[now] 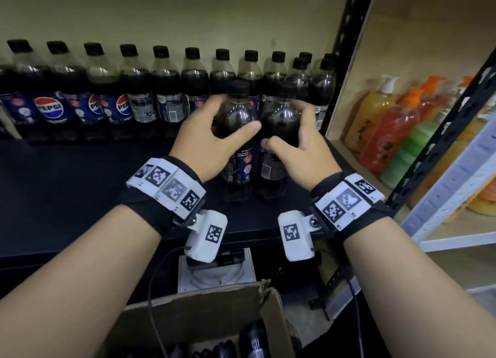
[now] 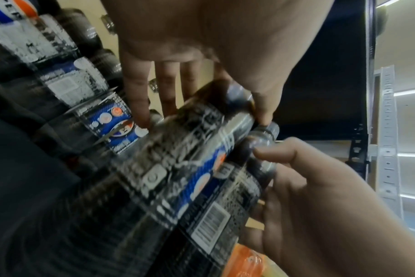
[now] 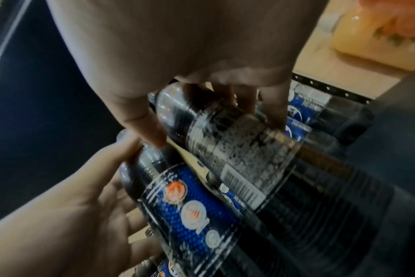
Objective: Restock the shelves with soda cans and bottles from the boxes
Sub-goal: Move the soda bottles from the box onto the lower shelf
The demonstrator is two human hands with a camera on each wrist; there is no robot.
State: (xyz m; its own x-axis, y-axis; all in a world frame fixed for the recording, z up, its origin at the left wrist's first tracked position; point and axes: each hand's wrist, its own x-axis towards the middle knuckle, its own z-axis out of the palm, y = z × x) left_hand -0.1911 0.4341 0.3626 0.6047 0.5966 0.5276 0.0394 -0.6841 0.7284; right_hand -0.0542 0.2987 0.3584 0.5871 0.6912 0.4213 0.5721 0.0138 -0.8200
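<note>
- Head view: two dark cola bottles stand upright, side by side and touching, on the black shelf [image 1: 80, 186], in front of the row of cola bottles [image 1: 139, 94] lined along the back wall.
- The left hand [image 1: 212, 140] wraps the left bottle [image 1: 237, 143] at its shoulder, thumb across the front, fingers curled round the far side.
- The right hand [image 1: 303, 145] grips the right bottle [image 1: 279, 143] the same way, thumb near the label and fingers round the far side.
- Both bottles sit toward the right end of the shelf, near the black upright post [image 1: 346, 49].
- Left wrist view: the left bottle's label, blurred, fills the middle, with the left hand's fingers [image 2: 135, 97] reaching past it.
- Right wrist view: the right bottle's barcode faces the camera.
- Below the shelf's front edge, an open cardboard box [image 1: 204, 317] holds more dark bottle caps.
- Right of the post, orange, red and green soap bottles [image 1: 389, 132] stand on a wooden shelf.
</note>
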